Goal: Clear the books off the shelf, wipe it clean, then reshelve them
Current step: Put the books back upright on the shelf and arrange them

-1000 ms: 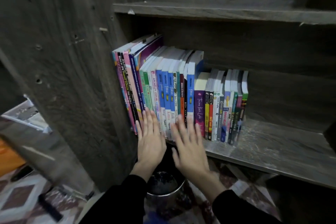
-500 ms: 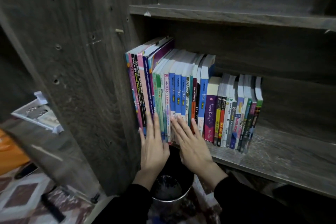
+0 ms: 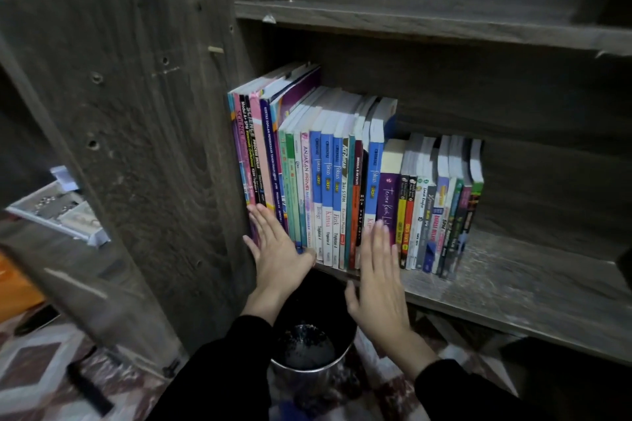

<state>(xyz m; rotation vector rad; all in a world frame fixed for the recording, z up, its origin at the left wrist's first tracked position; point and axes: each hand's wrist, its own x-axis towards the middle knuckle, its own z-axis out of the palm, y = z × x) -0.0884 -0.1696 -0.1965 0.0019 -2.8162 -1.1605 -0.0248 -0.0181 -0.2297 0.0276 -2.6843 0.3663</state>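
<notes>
A row of upright books (image 3: 342, 188) stands at the left end of a dark wooden shelf (image 3: 513, 287), tall workbooks on the left, smaller paperbacks on the right. My left hand (image 3: 278, 246) lies flat, fingers spread, against the lower spines of the leftmost books. Flat as well, my right hand (image 3: 379, 280) presses the spines near the purple book (image 3: 388, 195), its palm over the shelf's front edge. Neither hand grips anything.
A black bin with a metal rim (image 3: 307, 352) stands on the floor below my hands. The cabinet's side panel (image 3: 154, 147) rises at the left; a white tray (image 3: 58, 212) sits beyond it. The upper shelf board (image 3: 427, 24) runs overhead. A patterned mat covers the floor.
My hands have spread apart: the left slid to the leftmost books, the right moved rightward to the purple book. The books stay in place.
</notes>
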